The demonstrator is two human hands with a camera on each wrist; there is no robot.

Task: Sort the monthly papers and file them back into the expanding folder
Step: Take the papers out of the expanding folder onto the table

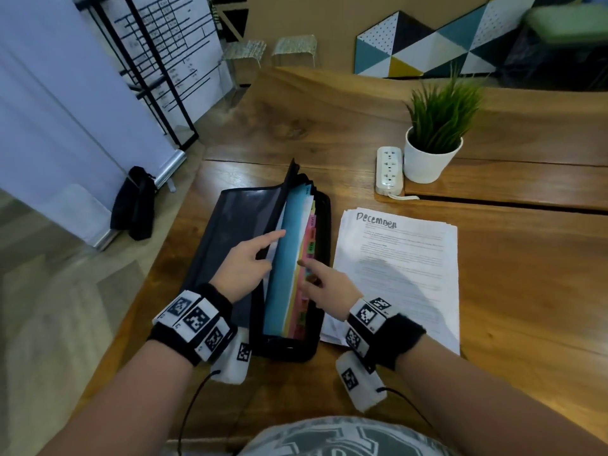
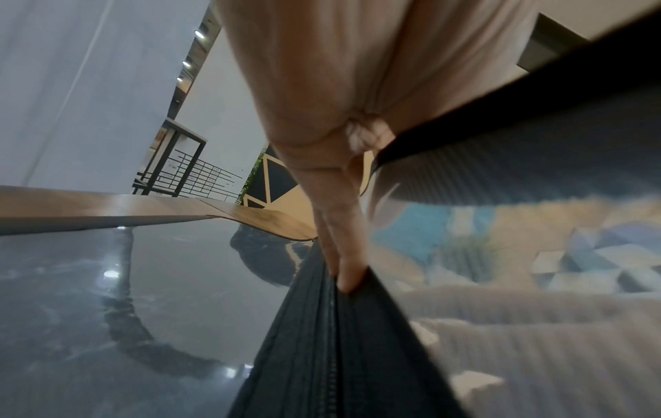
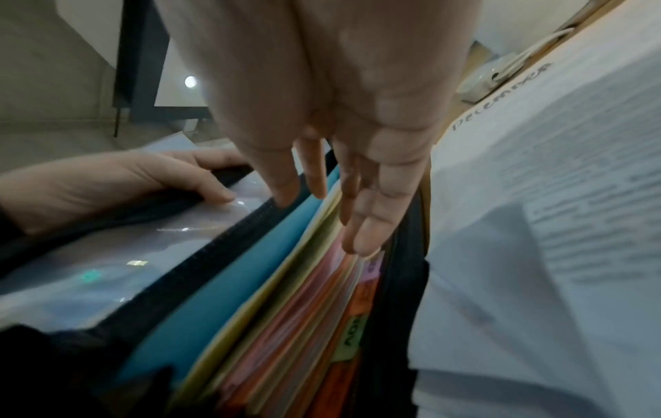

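Observation:
A black expanding folder (image 1: 227, 225) lies open on the wooden table (image 1: 513, 291). My left hand (image 1: 250, 258) holds its front flap back, with the black flap edge between thumb and index finger. The left hand's fingertips (image 2: 345, 278) sit at the zipper edge. A blue divider (image 1: 283, 268) stands foremost, with yellow, pink and orange dividers behind it. My right hand (image 1: 320, 279) reaches into them with straight, spread fingers (image 3: 361, 234) near the coloured month tabs (image 3: 352, 336). A white paper stack (image 1: 401, 278) headed "December" lies right of the folder.
A white power strip (image 1: 389, 169) and a potted grass plant (image 1: 432, 153) stand behind the papers. The table's left edge runs close to the folder, and a black bag (image 1: 135, 202) lies on the floor beyond it. A patterned board (image 1: 427, 44) leans at the back.

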